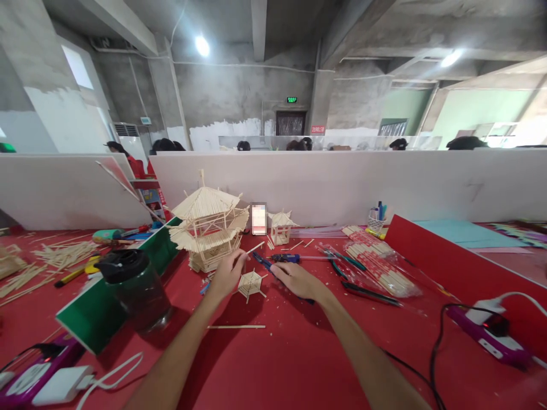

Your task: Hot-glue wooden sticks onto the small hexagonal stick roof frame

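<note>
Surface: red tabletop (243, 376), scattered with small wood scraps. A white partition (299, 179) runs along its far edge; a green divider (115, 299) stands at left, a red divider (461, 262) at right. Room: bare concrete ceiling (290, 34) with beams, patchily painted walls, a dark door (290, 122) below a green sign (292, 99). Heads of several people show above the partition.

Hands: left hand (231, 272) pinches one thin stick (255, 248) between thumb and fingertips. Right hand (294, 278) is wrapped over the handles of dark blue pliers (261, 261), whose nose points toward that stick.

Counts: one spoked stick piece (250, 282), flat on the table between the hands; two stick pavilions, the large pavilion (209, 228) beyond the left hand, the small pavilion (281, 230) further back, near the partition. One loose stick (236, 327) lies nearer the wearer. One dark bottle (139, 293) at left; two purple power strips, one at each side (491, 341); two lit ceiling lamps (202, 45). Plastic-wrapped sticks (380, 265) at right; number unclear.
</note>
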`<state>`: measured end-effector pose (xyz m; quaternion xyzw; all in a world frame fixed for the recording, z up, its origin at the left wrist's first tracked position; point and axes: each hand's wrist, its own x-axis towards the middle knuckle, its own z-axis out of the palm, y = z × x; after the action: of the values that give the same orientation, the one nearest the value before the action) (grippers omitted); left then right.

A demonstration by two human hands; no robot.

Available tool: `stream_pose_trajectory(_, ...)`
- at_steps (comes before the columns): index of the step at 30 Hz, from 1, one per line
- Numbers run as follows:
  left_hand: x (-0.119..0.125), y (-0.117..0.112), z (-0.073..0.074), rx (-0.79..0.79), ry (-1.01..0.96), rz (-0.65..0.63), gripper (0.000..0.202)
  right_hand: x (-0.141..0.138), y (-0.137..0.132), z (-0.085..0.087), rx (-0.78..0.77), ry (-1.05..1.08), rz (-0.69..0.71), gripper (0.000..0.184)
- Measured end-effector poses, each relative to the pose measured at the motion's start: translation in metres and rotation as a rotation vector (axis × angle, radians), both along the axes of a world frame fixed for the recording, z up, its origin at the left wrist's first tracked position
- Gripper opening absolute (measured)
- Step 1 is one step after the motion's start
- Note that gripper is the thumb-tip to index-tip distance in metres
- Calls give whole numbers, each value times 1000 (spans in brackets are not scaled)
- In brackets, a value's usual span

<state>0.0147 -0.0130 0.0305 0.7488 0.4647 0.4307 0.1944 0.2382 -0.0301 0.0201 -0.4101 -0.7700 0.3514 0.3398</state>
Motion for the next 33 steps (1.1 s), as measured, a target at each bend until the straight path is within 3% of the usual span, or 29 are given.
stream_pose_trajectory(10,2,2,-9,-34,211,-82,40,-2,-3,4,53,-119,-47,41)
stream_pose_trajectory(20,-1,6,-13,-79,193,-130,40,-3,-5,5,121,-139,-47,46)
stream_pose_trajectory(24,1,6,-14,-39,210,-79,29,-1,-6,7,127,-171,-49,47)
stream_pose_trajectory(28,2,5,-16,18,101,-2,19,0,-8,10,118,-189,-43,47)
stream_pose_trajectory(30,0,4,-15,-25,58,-46,28,1,-9,10,118,-206,-26,46)
stream_pose_trajectory(33,-3,0,-11,-80,79,-208,42,1,-8,6,136,-237,7,45)
